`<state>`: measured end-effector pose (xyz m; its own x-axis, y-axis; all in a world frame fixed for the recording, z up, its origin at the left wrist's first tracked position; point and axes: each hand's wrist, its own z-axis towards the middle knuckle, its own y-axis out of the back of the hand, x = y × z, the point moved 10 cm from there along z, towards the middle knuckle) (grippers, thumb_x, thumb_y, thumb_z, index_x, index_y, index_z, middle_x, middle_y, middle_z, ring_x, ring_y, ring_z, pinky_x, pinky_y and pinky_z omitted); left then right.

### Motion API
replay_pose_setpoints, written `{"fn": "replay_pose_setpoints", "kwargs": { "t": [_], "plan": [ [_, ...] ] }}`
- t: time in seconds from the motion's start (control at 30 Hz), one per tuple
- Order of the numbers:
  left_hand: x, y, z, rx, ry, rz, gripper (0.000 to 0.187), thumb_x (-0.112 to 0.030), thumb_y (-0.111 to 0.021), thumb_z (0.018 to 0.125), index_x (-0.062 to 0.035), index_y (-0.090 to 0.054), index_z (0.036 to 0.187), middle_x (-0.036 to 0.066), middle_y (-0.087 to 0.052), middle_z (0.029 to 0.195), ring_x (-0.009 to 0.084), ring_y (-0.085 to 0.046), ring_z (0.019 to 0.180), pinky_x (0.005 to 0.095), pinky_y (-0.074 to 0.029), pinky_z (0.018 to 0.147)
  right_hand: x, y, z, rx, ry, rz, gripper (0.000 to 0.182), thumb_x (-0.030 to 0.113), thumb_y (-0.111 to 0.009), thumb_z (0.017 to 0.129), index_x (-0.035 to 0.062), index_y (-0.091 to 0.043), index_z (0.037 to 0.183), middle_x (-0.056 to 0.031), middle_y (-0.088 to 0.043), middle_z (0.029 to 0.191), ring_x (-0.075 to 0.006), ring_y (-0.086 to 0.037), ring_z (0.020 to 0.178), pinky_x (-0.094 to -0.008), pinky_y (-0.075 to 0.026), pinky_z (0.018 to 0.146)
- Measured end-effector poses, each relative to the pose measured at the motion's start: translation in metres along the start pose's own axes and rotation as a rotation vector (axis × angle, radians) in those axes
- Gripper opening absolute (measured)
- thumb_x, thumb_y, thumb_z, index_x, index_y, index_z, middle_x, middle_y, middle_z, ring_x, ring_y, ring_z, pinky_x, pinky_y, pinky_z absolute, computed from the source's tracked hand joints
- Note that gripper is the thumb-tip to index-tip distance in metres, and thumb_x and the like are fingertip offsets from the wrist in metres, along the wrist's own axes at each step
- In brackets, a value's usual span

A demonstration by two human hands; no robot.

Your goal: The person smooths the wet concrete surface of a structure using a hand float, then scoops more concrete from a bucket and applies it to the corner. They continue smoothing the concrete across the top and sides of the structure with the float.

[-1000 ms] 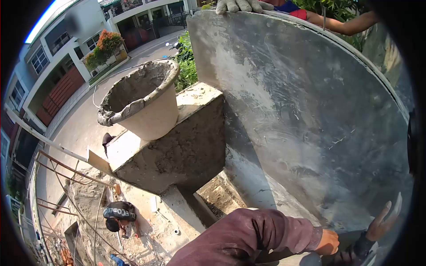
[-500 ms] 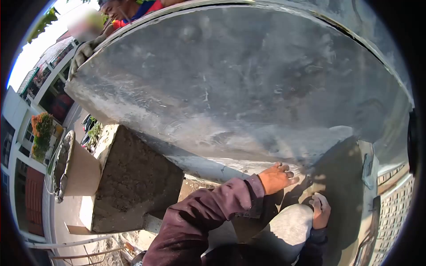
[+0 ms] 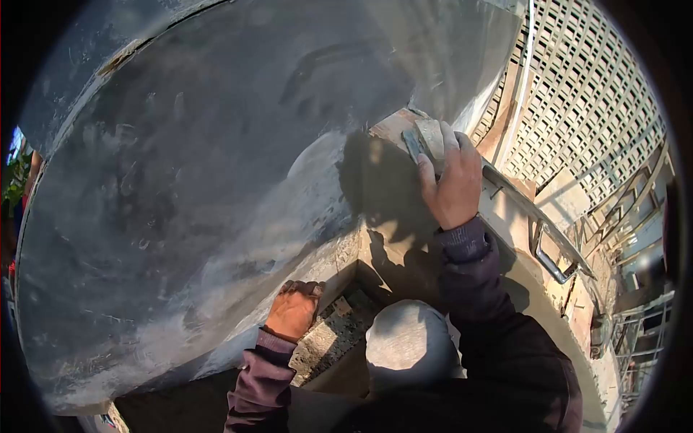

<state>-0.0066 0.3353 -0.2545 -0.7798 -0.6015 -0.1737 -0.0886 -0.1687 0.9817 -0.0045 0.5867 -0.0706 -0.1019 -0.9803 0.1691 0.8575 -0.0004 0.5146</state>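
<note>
My left hand (image 3: 292, 312) rests on the ledge at the foot of a large grey plastered panel (image 3: 209, 166). Its fingers are bent against the ledge and partly in shadow; I see no tool in them. Farther right, my right hand (image 3: 456, 184) reaches to the top of a low wall by the panel's corner. Between its thumb and fingers is a flat scraper-like tool (image 3: 415, 146) with a blue-grey edge, partly hidden by the hand. Below that hand lies smooth, damp-looking plaster (image 3: 390, 191), dappled with shadow.
My pale-clad knee (image 3: 410, 343) is between my arms, beside a rough block (image 3: 333, 339). A metal bar with a bent loop (image 3: 556, 263) runs along the right side. Behind it stands a lattice screen (image 3: 585, 94). Part of another person shows at the far left edge.
My view has swung right. My right hand has left the place beside my knee and taken hold of the flat tool on the low wall. My left hand stays by the panel's foot.
</note>
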Motion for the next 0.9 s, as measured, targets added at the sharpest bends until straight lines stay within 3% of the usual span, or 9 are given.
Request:
{"fn": "replay_pose_setpoints", "kwargs": {
  "t": [0.2, 0.4, 0.57, 0.63, 0.67, 0.73, 0.77, 0.83, 0.9],
  "plan": [
    [-0.004, 0.007, 0.013, 0.057, 0.044, -0.155, 0.032, -0.011, -0.053, 0.084, -0.0109, -0.057, 0.116, 0.018, -0.062, 0.096, 0.0346, -0.059, 0.088, 0.0408, -0.049, 0.077, -0.039, -0.064, 0.0, 0.418, -0.155, -0.077, 0.056, 0.028, -0.063, 0.081, -0.0016, -0.046, 0.126, -0.0222, -0.055, 0.114, -0.0361, -0.054, 0.103, -0.0435, -0.041, 0.09],
    [0.012, 0.044, 0.014, -0.173, 0.156, -0.84, 0.03, -0.024, -0.049, 0.094, -0.0048, -0.055, 0.116, 0.017, -0.063, 0.101, 0.0312, -0.06, 0.092, 0.0365, -0.046, 0.083, 0.063, -0.074, -0.089, 0.893, -1.027, 2.161, 0.047, 0.029, -0.036, 0.096, 0.0004, -0.041, 0.132, -0.0132, -0.05, 0.129, -0.0274, -0.051, 0.115, -0.0407, -0.039, 0.098],
    [0.013, 0.067, -0.006, -0.366, 0.099, -1.869, 0.042, -0.029, -0.035, 0.1, -0.0037, -0.038, 0.133, 0.005, -0.05, 0.124, 0.015, -0.046, 0.111, 0.0294, -0.038, 0.094, 0.147, -0.082, -0.124, 1.165, -1.156, 2.316, 0.043, 0.029, -0.035, 0.094, 0.0008, -0.047, 0.125, -0.0142, -0.053, 0.123, -0.0305, -0.053, 0.109, -0.044, -0.044, 0.091],
    [0.005, 0.075, -0.015, -0.319, 0.003, -1.983, 0.059, -0.036, -0.039, 0.098, -0.0067, -0.018, 0.144, 0.008, -0.029, 0.144, 0.018, -0.034, 0.127, 0.0341, -0.03, 0.105, 0.17, -0.078, -0.128, 1.265, -1.116, 2.237, 0.044, 0.033, -0.033, 0.094, 0.0009, -0.049, 0.119, -0.0161, -0.056, 0.115, -0.0331, -0.057, 0.1, -0.0452, -0.051, 0.078],
    [0.008, 0.063, -0.02, -0.353, 0.089, -1.997, 0.06, -0.037, -0.04, 0.098, -0.0067, -0.016, 0.144, 0.008, -0.029, 0.143, 0.018, -0.034, 0.127, 0.0339, -0.03, 0.105, 0.194, -0.066, -0.127, 1.318, -1.233, 2.13, 0.047, 0.038, -0.032, 0.093, 0.0006, -0.049, 0.118, -0.0185, -0.056, 0.113, -0.0333, -0.059, 0.094, -0.0456, -0.052, 0.072],
    [0.012, 0.046, -0.036, -0.421, 0.206, -1.889, 0.064, -0.038, -0.043, 0.096, -0.0071, -0.014, 0.144, 0.009, -0.031, 0.141, 0.0171, -0.036, 0.125, 0.0329, -0.032, 0.103, 0.214, -0.064, -0.135, 1.479, -1.085, 2.152, 0.055, 0.042, -0.029, 0.092, -0.0034, -0.043, 0.122, -0.0291, -0.056, 0.103, -0.0379, -0.061, 0.074, -0.0477, -0.052, 0.058],
    [0.012, 0.057, -0.045, -0.463, 0.159, -1.884, 0.066, -0.038, -0.046, 0.095, -0.007, -0.014, 0.144, 0.009, -0.034, 0.138, 0.0163, -0.038, 0.123, 0.0323, -0.035, 0.1, 0.215, -0.062, -0.14, 1.463, -1.303, 2.074, 0.059, 0.042, -0.026, 0.093, -0.007, -0.038, 0.124, -0.0377, -0.054, 0.096, -0.0415, -0.06, 0.063, -0.0511, -0.051, 0.05],
    [0.011, 0.087, -0.065, -0.554, -0.028, -1.984, 0.069, -0.037, -0.051, 0.093, -0.0062, -0.015, 0.143, 0.009, -0.039, 0.133, 0.0146, -0.043, 0.117, 0.0312, -0.04, 0.095, 0.231, -0.063, -0.148, 1.741, -0.914, 2.116, 0.056, 0.04, -0.029, 0.093, -0.006, -0.038, 0.124, -0.0321, -0.057, 0.098, -0.0414, -0.061, 0.071, -0.0486, -0.053, 0.054],
    [0.014, 0.089, -0.084, -0.543, -0.074, -2.089, 0.079, -0.039, -0.06, 0.087, -0.0057, -0.015, 0.143, 0.008, -0.041, 0.132, 0.0158, -0.045, 0.115, 0.0324, -0.041, 0.093, 0.246, -0.062, -0.154, 1.834, -0.929, 1.96, 0.048, 0.033, -0.037, 0.092, -0.0051, -0.042, 0.122, -0.0267, -0.059, 0.098, -0.0367, -0.062, 0.075, -0.0453, -0.053, 0.058]
  ]
}}
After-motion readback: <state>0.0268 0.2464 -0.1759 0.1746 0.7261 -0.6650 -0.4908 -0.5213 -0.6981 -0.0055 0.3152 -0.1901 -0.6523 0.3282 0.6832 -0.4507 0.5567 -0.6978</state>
